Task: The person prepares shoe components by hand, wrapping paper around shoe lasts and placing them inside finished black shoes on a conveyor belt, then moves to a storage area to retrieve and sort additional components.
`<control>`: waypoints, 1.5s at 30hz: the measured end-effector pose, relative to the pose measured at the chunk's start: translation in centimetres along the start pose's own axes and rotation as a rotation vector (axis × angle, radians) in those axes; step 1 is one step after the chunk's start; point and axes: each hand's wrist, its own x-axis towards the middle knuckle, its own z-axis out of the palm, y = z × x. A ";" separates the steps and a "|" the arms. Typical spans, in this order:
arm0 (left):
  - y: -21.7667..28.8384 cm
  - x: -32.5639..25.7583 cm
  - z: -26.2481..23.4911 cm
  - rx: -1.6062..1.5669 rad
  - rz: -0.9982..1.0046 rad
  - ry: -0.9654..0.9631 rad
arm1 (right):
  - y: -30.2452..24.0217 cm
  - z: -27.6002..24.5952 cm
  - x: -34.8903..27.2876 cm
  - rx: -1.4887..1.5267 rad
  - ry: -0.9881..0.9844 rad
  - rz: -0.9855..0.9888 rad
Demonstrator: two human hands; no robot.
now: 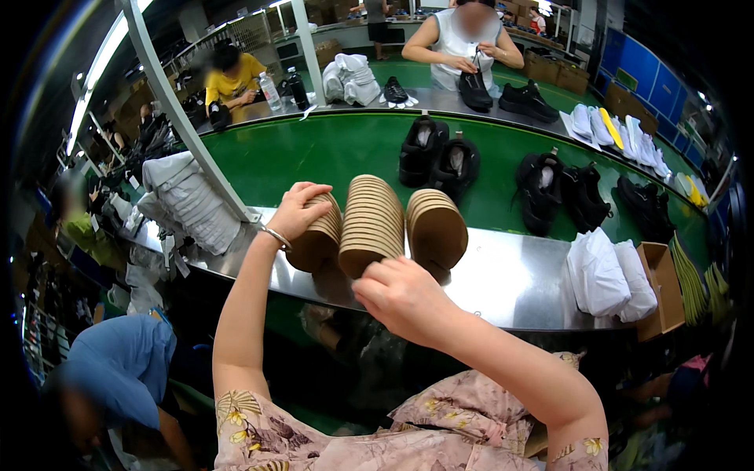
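Note:
Three stacks of brown, sole-shaped insoles with pale edges stand side by side on the metal ledge before me. My left hand (297,210), with a bracelet at its wrist, has its fingers curled over the left stack (316,245). In the middle is the tallest stack (371,221), its layers fanned back. Just at the near lower end of that stack, my right hand (404,297) is closed, the fingertips slightly blurred; whatever it may pinch is hidden. The right stack (437,231) stands apart from both hands.
Beyond the metal ledge (503,271) runs a green belt (314,153) carrying black shoes (542,192). White wrapped bundles (601,275) and a cardboard box (664,290) stand at right. A metal post (184,118) rises at left. Co-workers sit across; another person bends at lower left.

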 end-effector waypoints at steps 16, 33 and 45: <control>0.1 -2.4 0.4 -0.069 -0.144 0.131 | 2.6 9.7 9.1 -0.670 0.050 -0.057; -1.5 -1.6 -1.1 -0.025 0.043 0.055 | -4.9 6.0 3.4 -0.548 0.151 -0.112; 16.1 -10.7 2.4 -0.821 0.225 0.027 | -1.5 -10.6 -13.8 -0.099 0.402 0.239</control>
